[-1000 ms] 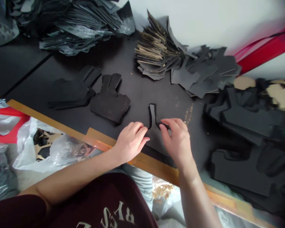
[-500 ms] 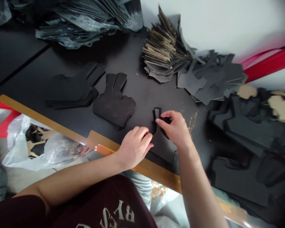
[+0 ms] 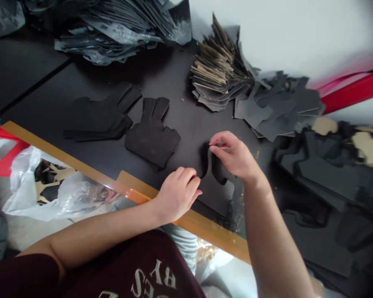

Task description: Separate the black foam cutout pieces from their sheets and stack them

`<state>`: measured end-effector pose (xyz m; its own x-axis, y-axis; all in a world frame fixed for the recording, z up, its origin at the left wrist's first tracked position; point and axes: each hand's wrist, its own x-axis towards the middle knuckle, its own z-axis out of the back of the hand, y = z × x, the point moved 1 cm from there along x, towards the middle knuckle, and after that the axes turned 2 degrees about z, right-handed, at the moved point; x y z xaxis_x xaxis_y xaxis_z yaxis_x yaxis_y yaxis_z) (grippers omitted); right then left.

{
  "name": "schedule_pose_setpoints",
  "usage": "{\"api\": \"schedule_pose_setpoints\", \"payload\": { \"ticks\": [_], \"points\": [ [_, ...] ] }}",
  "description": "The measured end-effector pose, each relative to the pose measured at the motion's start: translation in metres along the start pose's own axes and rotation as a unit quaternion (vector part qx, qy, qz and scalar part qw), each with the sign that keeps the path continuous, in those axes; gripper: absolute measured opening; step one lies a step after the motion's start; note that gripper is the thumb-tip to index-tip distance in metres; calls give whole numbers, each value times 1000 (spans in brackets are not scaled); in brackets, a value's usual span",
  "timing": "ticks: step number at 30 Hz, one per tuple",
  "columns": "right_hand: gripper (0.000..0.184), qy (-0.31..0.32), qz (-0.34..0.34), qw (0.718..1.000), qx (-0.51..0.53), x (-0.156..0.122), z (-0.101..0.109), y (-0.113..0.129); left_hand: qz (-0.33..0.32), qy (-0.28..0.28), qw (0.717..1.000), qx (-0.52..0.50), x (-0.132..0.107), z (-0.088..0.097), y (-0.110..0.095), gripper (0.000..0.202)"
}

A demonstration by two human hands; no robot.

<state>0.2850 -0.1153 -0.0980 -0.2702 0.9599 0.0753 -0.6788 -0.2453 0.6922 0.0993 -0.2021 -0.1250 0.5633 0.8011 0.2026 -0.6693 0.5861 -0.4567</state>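
Right hand (image 3: 236,156) has slid up the frame and away from the left since the last look, and the narrow neck of a matt black foam cut-out (image 3: 216,196) now bows beside it. That piece sits at centre frame on a black tabletop (image 3: 180,120), close to its tan front edging (image 3: 211,236). Thumb and forefinger of the right hand make a narrow pinch on the top of the neck. The curled fingers (image 3: 189,180) of the left hand (image 3: 177,194) rest against the neck's other side, though whether they grip it I cannot tell. Only this one piece is in hand. Two dark foam cut-outs (image 3: 152,136) lie left of centre, a stack of grey-black foam shapes (image 3: 276,109) and a tan-edged bundle of cut-outs (image 3: 219,70) stand upper right of centre, and a large heap of black foam pieces (image 3: 326,178) fills the right side, so plenty lies unhandled
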Motion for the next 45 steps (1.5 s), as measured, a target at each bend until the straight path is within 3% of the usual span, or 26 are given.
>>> {"api": "schedule_pose_setpoints", "payload": {
  "ticks": [8, 21, 45],
  "points": [
    [9, -40, 29, 996, -79, -6, -8, 5, 5, 16, 1000, 3, 0, 2, -1, 20],
    [11, -13, 47, 993, -106, -1, -13, 2, 1, 12, 1000, 15, 0, 0, -1, 32],
    [11, 28, 79, 990, -116, 5, -12, -12, -9, 6, 1000, 27, -1, -2, -1, 28]
  ]
}}
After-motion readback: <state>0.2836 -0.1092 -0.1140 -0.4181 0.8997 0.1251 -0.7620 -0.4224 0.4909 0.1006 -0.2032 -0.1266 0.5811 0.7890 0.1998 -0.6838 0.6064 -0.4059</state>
